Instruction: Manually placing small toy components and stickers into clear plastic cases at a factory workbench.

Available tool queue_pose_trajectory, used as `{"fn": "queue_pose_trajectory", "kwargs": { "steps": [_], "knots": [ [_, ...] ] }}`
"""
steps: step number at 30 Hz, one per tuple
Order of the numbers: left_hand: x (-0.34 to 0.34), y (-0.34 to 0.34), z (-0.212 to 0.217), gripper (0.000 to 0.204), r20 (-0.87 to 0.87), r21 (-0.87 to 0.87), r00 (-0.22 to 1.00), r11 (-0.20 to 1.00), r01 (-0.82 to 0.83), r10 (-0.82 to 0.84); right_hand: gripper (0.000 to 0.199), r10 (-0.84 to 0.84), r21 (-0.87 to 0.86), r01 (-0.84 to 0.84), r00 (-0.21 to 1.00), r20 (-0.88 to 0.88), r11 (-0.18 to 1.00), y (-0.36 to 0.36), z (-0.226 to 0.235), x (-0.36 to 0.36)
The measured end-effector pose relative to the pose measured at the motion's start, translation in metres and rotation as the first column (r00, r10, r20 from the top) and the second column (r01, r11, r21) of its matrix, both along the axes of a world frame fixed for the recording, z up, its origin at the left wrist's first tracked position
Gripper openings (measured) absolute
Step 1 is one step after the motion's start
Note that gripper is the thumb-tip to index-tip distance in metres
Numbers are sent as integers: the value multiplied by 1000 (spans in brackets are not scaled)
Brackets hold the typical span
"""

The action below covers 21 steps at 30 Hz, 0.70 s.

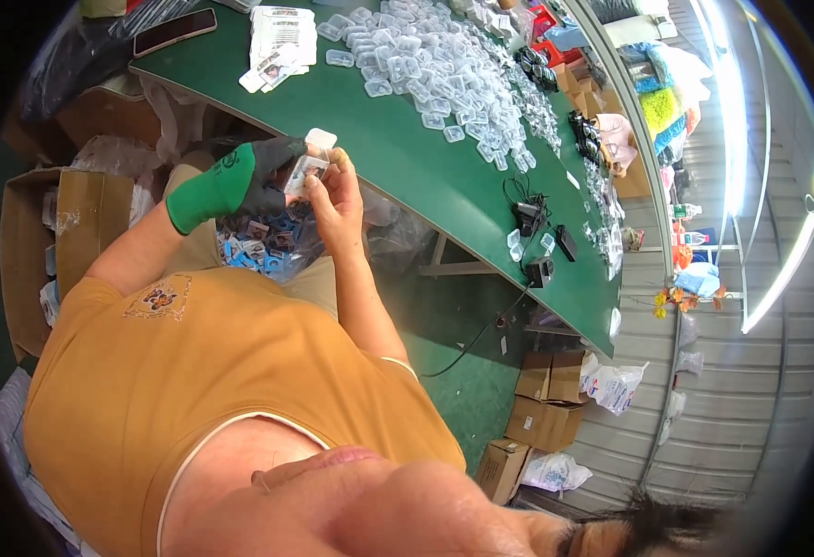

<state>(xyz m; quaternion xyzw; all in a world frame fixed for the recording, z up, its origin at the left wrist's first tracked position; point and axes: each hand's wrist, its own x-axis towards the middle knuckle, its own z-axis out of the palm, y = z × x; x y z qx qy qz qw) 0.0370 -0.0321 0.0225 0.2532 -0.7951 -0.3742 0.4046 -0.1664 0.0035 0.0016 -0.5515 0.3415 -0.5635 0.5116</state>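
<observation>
Green tabletop point(397, 158) curves across the upper part of the head view, with cardboard boxes point(546, 408) on the floor beneath it. Nearest the camera, the person's orange shirt point(193, 390) fills the lower frame, and both forearms rise from it toward the table's edge. The left hand point(263, 176), in a green and dark work glove, is curled around a small clear plastic case point(306, 170), gripping it from the left. The bare right hand point(332, 195) pinches the same case from the right, fingers bent and closed on it. The case sits between the two hands, just off the table's near edge; it looks see-through with a pale card inside, but the fingers cover much of it and its detail is hard to make out. Below the hands lies a bag of blue-and-white packets point(263, 246), partly hidden by the arms. Farther off, a heap of clear cases point(435, 70) spreads over the table, beside a stack of printed cards point(281, 37) and a dark phone point(175, 31).
</observation>
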Motion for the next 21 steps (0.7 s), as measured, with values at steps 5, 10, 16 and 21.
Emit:
{"fn": "queue_pose_trajectory", "kwargs": {
  "steps": [5,10,16,21],
  "knots": [
    [-20,20,-6,73,-56,-94,981,977,-191,187,43,-69,151,85,992,-107,985,14,17,17],
    [-24,19,-28,59,-58,20,953,955,-296,297,21,-69,-8,69,997,-26,998,9,15,18],
    [-12,21,-12,72,23,-153,978,967,-202,207,27,96,244,-204,915,392,948,-7,29,-4],
    [-3,22,13,90,115,102,991,992,-74,63,18,153,326,-150,988,19,933,-8,21,-6]
  ]
}}
